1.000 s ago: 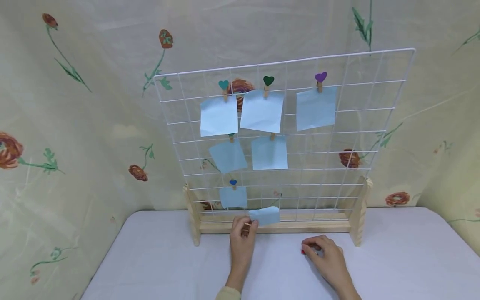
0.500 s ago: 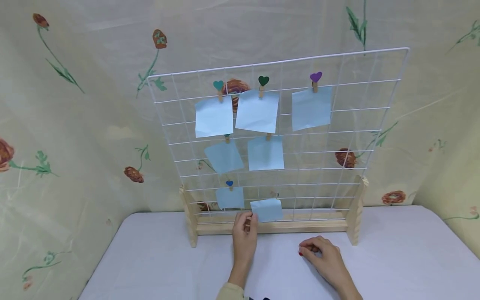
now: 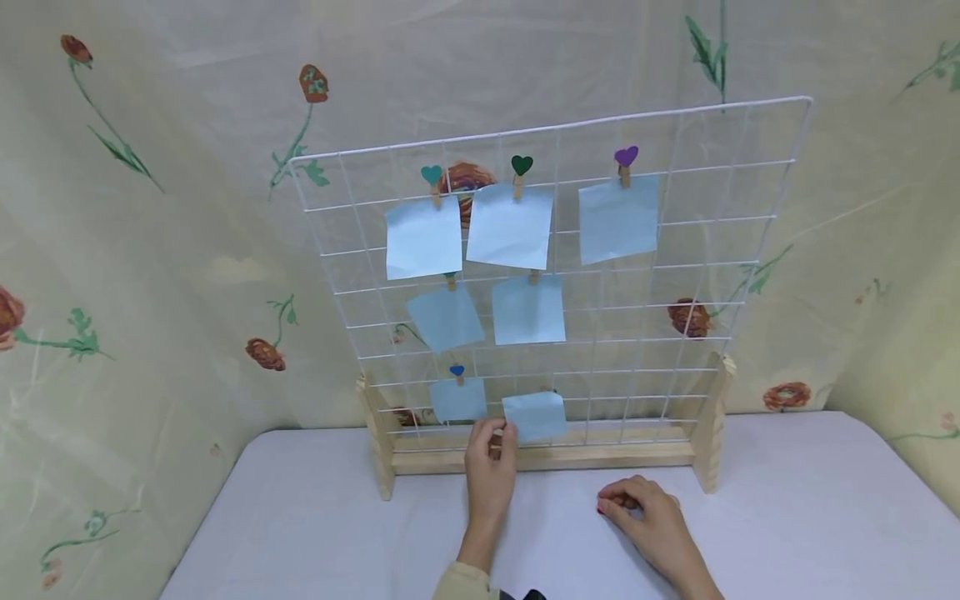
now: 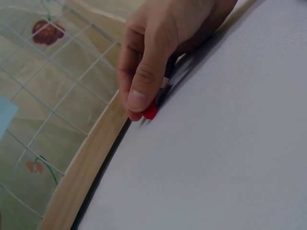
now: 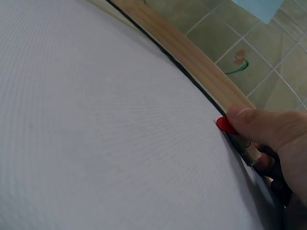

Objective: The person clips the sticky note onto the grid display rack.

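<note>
Low on the white wire grid (image 3: 622,317), my left hand (image 3: 491,467) pinches the left edge of a light blue paper note (image 3: 535,417) between thumb and fingers. The note lies against the grid just above the wooden crossbar of the stand. Over the table to the right, my right hand (image 3: 648,521) pinches a small wooden clothespin (image 5: 253,152) with a red end (image 5: 225,125) that shows past the thumb. In the left wrist view, the right hand (image 4: 153,57) is close over the cloth with the red tip pointing out; its fingers hide most of the clothespin.
Several blue notes hang on the grid from heart clothespins, among them a purple one (image 3: 626,156), a dark green one (image 3: 522,165) and a blue one (image 3: 457,371). The grid stands in a wooden base (image 3: 600,456) on a white-covered table (image 3: 315,533), before a flowered curtain (image 3: 187,250).
My left hand has raised the blue note slightly and set it flatter against the grid. The right hand stays at nearly the same spot with the clothespin. The head view has shifted a little.
</note>
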